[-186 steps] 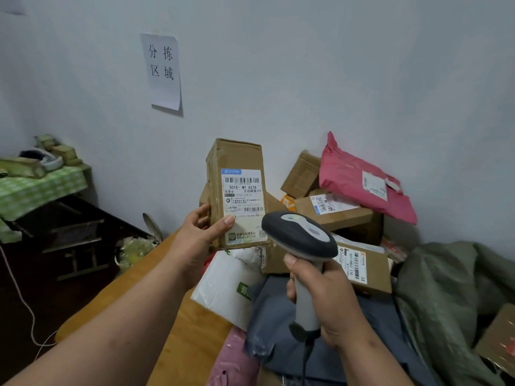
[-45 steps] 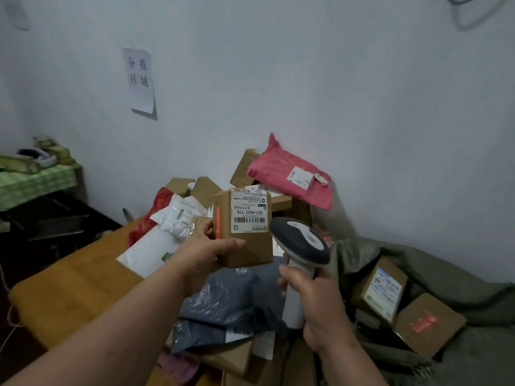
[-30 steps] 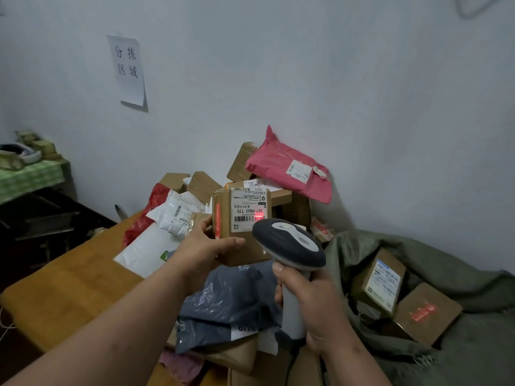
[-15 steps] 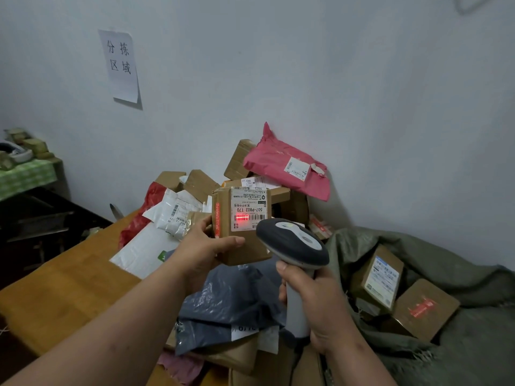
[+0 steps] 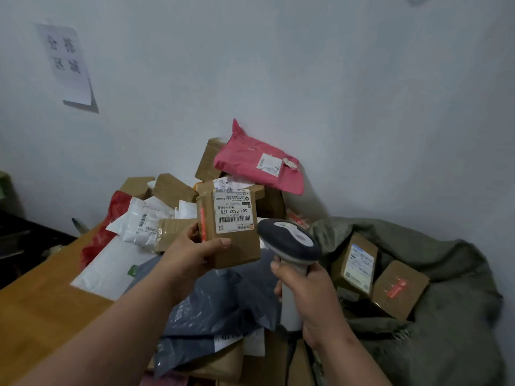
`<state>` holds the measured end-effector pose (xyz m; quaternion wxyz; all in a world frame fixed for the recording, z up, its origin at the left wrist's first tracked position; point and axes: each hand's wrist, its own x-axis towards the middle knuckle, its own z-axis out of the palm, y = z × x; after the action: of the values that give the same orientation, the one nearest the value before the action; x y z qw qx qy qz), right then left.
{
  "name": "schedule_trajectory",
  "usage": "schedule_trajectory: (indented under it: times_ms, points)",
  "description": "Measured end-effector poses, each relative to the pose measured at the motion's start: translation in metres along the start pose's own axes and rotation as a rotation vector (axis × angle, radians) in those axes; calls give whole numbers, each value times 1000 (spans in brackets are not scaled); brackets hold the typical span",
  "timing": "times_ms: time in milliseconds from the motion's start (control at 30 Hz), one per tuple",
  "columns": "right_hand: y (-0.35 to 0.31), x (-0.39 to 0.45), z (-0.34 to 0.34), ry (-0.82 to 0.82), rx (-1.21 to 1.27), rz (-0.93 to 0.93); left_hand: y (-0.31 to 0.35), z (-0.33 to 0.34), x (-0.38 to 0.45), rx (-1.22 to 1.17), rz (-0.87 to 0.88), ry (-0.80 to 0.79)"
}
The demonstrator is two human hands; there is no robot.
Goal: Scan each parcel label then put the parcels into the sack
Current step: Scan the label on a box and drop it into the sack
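One box (image 5: 232,232): stiff cardboard, likely light; hold its side edges.
Left hand (image 5: 192,253): clamped round box.
Right hand (image 5: 309,293): wrapped round scanner (image 5: 288,246).
Sack (image 5: 446,344): open, at table's right end.

Matt brown cardboard box (image 5: 234,246) with white paper label (image 5: 233,210), smooth plastic scanner (image 5: 288,242) in dark grey and white, glossy crinkled grey plastic mailer (image 5: 223,305), pink plastic mailer (image 5: 259,165), coarse olive woven sack (image 5: 446,344), smooth wooden table (image 5: 41,310), matt white wall (image 5: 334,79).
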<state>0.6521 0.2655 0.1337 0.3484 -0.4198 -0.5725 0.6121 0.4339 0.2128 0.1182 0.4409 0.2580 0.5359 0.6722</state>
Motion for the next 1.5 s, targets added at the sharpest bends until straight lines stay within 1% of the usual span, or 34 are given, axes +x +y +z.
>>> schedule_trajectory:
  times_ms: [133, 233, 400, 500, 567, 633, 700, 767, 833, 967, 1000, 1067, 1100, 1167, 1233, 1267, 1333, 1433, 1500]
  points:
    - [13, 9, -13, 144, 25, 42, -6, 24, 13, 34, -57, -70]
    - [24, 12, -34, 214, 112, 93, -15, 53, 23, 115, -111, -126]
    - [46, 26, -96, 388, 184, 126, -44, 121, 40, 265, -171, -187]
    - [57, 43, -136, 457, 212, 154, -70, 164, 55, 328, -215, -205]
    - [65, 55, -160, 460, 195, 182, -91, 187, 67, 369, -250, -194]
    - [77, 64, -183, 426, 183, 236, -111, 206, 76, 407, -257, -174]
    - [92, 73, -204, 382, 167, 334, -126, 221, 83, 485, -200, -148]
    - [106, 79, -219, 342, 140, 450, -138, 234, 87, 654, -114, -136]
    - [114, 84, -229, 306, 127, 517, -146, 242, 89, 817, -47, -137]
    - [139, 89, -252, 309, 35, 418, -154, 254, 90, 1024, 2, -137]
    - [141, 88, -255, 296, 38, 420, -156, 257, 88, 1084, 16, -148]
    - [142, 87, -259, 310, 37, 422, -157, 262, 85, 1244, 66, -204]
    - [141, 89, -262, 349, 45, 438, -158, 265, 83, 1329, 110, -246]
    - [136, 87, -270, 432, 156, 447, -162, 272, 80, 1458, 187, -370]
    - [130, 85, -276, 479, 209, 411, -170, 280, 78, 1548, 203, -508]
    - [128, 85, -279, 498, 211, 375, -173, 283, 79, 1559, 164, -555]
    - [121, 83, -283, 525, 205, 286, -172, 291, 84, 1492, 20, -618]
    - [104, 75, -290, 464, 170, 213, -163, 305, 96, 1431, -101, -756]
    - [103, 71, -294, 460, 146, 189, -156, 310, 97, 1388, -164, -820]
